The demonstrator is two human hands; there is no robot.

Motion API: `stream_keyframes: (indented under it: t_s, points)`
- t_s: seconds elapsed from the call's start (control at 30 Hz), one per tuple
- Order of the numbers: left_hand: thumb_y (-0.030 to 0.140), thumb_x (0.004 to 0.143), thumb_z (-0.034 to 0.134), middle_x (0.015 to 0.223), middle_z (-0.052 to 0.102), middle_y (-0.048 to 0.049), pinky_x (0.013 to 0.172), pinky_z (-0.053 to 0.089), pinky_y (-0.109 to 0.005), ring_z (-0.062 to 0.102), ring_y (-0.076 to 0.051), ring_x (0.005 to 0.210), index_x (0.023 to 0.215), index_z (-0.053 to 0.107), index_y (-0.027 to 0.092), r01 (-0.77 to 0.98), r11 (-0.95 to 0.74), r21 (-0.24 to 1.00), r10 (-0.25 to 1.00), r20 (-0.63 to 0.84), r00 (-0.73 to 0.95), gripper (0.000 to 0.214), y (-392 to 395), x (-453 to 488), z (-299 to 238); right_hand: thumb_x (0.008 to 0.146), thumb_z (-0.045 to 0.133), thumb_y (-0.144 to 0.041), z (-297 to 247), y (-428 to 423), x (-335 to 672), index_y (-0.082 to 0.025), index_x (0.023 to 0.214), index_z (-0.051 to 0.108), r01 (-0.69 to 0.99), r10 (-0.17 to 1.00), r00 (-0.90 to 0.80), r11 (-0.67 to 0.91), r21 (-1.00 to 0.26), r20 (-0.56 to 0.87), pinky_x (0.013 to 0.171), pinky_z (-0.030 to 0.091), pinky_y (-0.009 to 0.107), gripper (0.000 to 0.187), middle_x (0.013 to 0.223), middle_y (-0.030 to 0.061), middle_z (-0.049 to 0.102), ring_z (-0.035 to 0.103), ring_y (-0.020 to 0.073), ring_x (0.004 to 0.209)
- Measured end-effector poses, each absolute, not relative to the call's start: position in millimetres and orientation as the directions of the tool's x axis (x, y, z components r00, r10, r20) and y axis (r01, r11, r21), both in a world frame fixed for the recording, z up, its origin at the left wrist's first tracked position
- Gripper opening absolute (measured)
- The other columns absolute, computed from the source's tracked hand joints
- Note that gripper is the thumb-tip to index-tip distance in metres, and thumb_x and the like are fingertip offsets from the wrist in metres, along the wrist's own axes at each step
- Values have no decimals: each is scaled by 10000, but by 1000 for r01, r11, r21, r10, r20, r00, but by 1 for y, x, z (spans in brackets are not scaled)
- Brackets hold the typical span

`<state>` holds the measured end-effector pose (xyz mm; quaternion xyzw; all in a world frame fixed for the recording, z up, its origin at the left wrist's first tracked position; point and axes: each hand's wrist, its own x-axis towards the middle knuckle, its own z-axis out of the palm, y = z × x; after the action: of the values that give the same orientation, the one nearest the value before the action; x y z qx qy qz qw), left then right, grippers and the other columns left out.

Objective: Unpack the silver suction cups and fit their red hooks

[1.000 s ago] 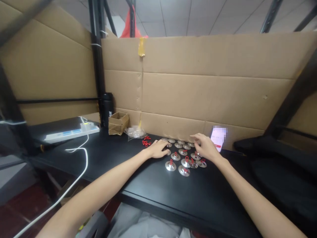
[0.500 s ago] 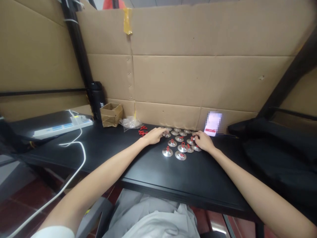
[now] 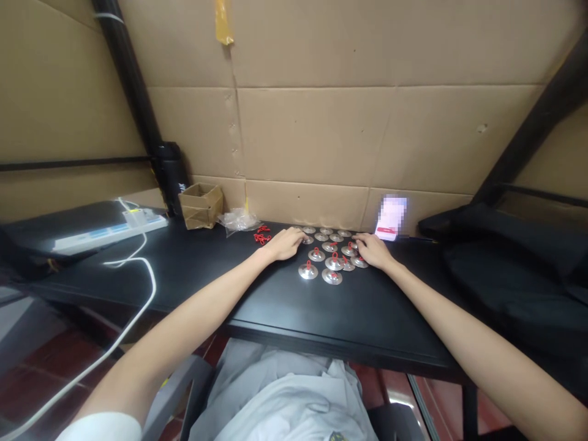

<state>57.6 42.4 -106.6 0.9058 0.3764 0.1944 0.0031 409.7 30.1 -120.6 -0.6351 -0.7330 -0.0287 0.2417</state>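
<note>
Several small silver finger cymbals lie dome up on the black table [image 3: 285, 306]; those nearer me, such as the front-left finger cymbal [image 3: 308, 273], carry red cord loops. The rear ones, such as the back finger cymbal [image 3: 321, 237], show no cord. My left hand [image 3: 285, 244] rests at the left side of the group, fingers bent loosely and touching a cymbal's edge. On the opposite side my right hand [image 3: 375, 250] lies with curved, parted fingers against the rightmost cymbals. Neither hand lifts anything; some fingertips are hidden.
Loose red cords [image 3: 262, 235] lie left of my left hand, beside a clear plastic bag [image 3: 239, 220] and a small cardboard box [image 3: 201, 206]. A black bottle [image 3: 171, 174] and a power strip [image 3: 110, 236] stand further left. A phone [image 3: 389, 219] leans at the cardboard wall [image 3: 307, 135]; black bag [image 3: 519, 288] right.
The camera has tilted slightly down, so everything sits a little higher in view. Both hands stay at the two sides of the cymbals, with barely any shift.
</note>
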Motion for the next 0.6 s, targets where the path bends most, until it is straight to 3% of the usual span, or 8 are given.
stream_keyframes:
  t_s: [0.23, 0.33, 0.47, 0.6]
  points:
    - [528, 1159, 290, 1590, 608, -77, 1260, 316, -472, 486, -256, 1492, 1485, 657, 262, 537, -816, 214, 577, 357, 734, 558, 20, 64, -90, 996, 676, -352, -97, 22, 418, -198, 1185, 851, 830, 874, -269, 424, -363, 406, 1205, 467, 467, 300, 1426, 161, 725, 676, 320, 1339]
    - [522, 1169, 213, 1616, 584, -51, 1281, 276, -484, 463, -251, 1510, 1478, 681, 304, 466, -846, 258, 531, 335, 778, 602, 5, 73, -83, 933, 788, -432, -95, 15, 419, -234, 1124, 871, 782, 847, -373, 506, -364, 379, 1210, 459, 492, 287, 1436, 149, 714, 664, 329, 1348]
    - [511, 1170, 155, 1686, 511, -9, 1312, 220, -526, 412, -265, 1553, 1454, 707, 361, 403, -866, 297, 479, 258, 839, 638, -12, 88, -80, 941, 784, -516, -105, 14, 410, -236, 1145, 868, 805, 843, -385, 506, -311, 375, 1218, 438, 536, 356, 1431, 169, 700, 628, 352, 1375]
    - [526, 1168, 180, 1651, 551, -39, 1304, 242, -513, 442, -282, 1531, 1292, 811, 288, 366, -893, 261, 437, 315, 843, 685, -14, 93, -81, 955, 771, -510, -103, 13, 403, -254, 1205, 851, 817, 842, -381, 500, -289, 381, 1249, 396, 543, 366, 1474, 150, 673, 578, 355, 1414]
